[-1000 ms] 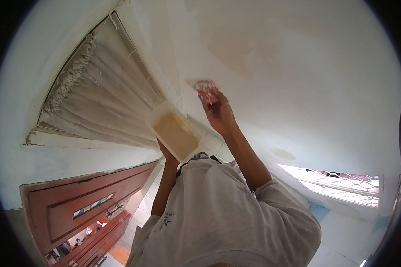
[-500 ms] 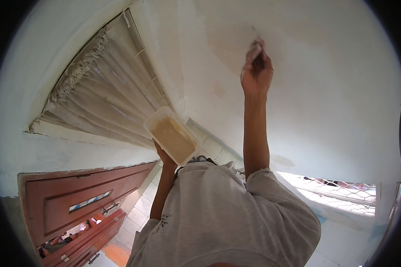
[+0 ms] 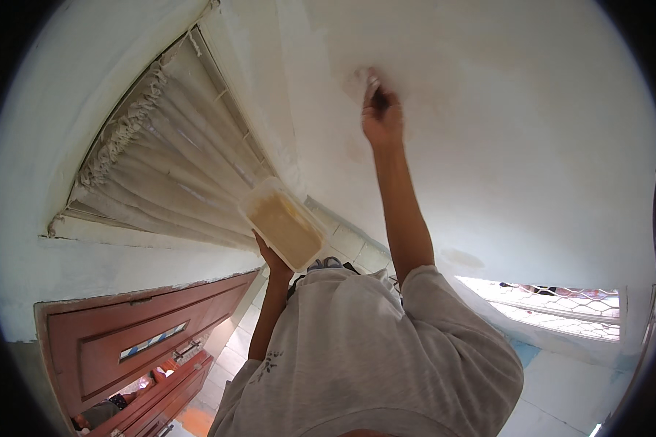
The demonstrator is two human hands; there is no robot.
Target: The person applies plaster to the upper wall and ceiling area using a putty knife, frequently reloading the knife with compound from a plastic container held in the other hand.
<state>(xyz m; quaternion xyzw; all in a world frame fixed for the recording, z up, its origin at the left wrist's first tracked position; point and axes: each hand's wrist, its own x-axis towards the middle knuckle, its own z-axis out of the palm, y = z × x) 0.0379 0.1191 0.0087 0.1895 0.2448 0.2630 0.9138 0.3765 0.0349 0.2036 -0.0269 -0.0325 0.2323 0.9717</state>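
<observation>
My left hand (image 3: pixel 273 260) supports a translucent rectangular plastic tub (image 3: pixel 258 194) from its lower left side, at waist height. Inside the tub lies a tan-brown liquid or paste (image 3: pixel 290 231). Stretched out ahead, my right hand (image 3: pixel 383 120) is up against the pale wall (image 3: pixel 481 146), its fingers closed. Something small and whitish shows at the fingertips, but blur hides what it is. Around that hand the wall has a faint tan, damp-looking patch (image 3: pixel 342 62).
A window with a gathered beige curtain (image 3: pixel 175 146) is at the left. Below it a reddish-brown panelled door (image 3: pixel 149 335) stands ajar, with a person partly visible beyond. White floor tiles (image 3: pixel 346 240) run along the wall. At the right is a mesh-covered opening (image 3: pixel 554 309).
My right hand has moved left and slightly down across the wall. The tub in my left hand has hardly shifted. The view has turned a little.
</observation>
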